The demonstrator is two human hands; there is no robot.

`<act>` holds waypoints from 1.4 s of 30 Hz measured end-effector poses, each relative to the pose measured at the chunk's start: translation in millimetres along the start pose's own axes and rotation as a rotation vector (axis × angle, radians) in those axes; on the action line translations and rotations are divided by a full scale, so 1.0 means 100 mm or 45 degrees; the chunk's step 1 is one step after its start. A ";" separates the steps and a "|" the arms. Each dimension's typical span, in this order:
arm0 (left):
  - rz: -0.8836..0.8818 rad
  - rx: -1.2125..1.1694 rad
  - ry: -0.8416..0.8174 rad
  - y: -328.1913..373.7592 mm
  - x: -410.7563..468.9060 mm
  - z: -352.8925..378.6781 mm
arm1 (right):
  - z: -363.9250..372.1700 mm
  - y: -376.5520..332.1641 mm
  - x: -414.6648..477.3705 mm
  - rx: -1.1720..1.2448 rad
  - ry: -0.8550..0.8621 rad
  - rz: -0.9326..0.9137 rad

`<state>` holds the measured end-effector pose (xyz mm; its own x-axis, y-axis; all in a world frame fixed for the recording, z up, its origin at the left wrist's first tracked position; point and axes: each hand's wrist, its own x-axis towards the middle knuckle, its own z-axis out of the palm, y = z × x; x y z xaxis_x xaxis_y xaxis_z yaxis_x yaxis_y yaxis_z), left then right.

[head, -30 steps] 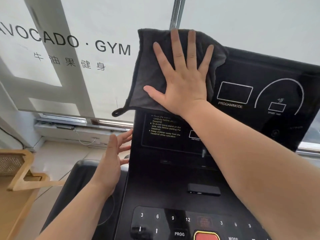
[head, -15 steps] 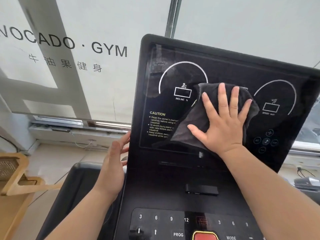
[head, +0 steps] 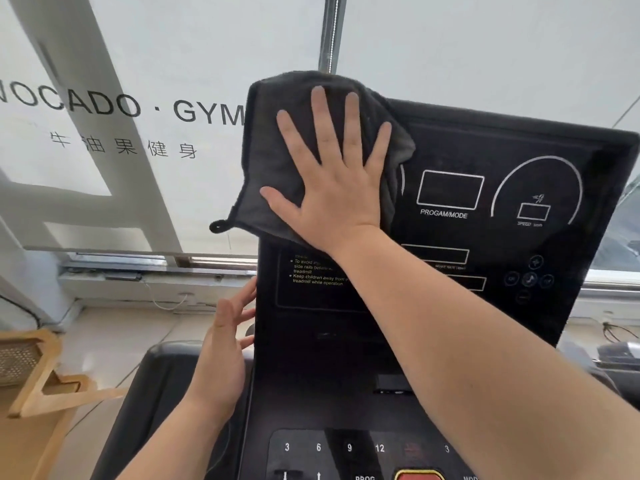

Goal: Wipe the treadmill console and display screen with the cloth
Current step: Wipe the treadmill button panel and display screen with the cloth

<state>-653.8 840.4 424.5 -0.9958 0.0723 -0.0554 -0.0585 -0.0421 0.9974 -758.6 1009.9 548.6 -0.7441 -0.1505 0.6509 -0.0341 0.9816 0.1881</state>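
Nearest, at the btm of the treadmill console (head: 329,393), number keys (head: 318,446) and a red button (head: 419,474) are seen. The left hand (head: 221,358) is held flat, fingers straight, against the console's left edge; nothing is gripped. Further up, the dark grey cloth (head: 266,133) is pressed onto the top-left corner of the display screen (head: 485,237) by the right hand (head: 332,188), fingers straight and spread, none curled round it. The screen's top and left edges are overhung by the cloth; its hang loop (head: 217,226) dangles at lower left. Behind, "GYM" lettering (head: 207,110) is seen on the window.
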 end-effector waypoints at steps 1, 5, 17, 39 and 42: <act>0.001 -0.004 0.012 -0.01 0.00 0.00 | 0.03 0.03 -0.12 0.002 0.003 -0.055; -0.008 -0.051 0.072 -0.06 0.02 0.01 | 0.18 0.39 -0.72 -0.036 -0.018 -0.167; -0.008 -0.065 0.003 0.00 0.00 0.01 | -0.11 0.95 -0.13 0.014 -0.003 0.491; -0.004 -0.060 0.075 0.01 0.00 0.08 | 0.03 1.41 -0.78 -0.012 -0.008 0.357; -0.021 -0.046 0.068 0.04 -0.02 0.09 | -0.11 1.24 -0.29 0.026 -0.002 0.527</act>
<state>-651.2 849.5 429.2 -0.9970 0.0202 -0.0753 -0.0766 -0.0775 0.9940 -733.9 1134.7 561.2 -0.6987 0.2578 0.6674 0.2552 0.9613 -0.1041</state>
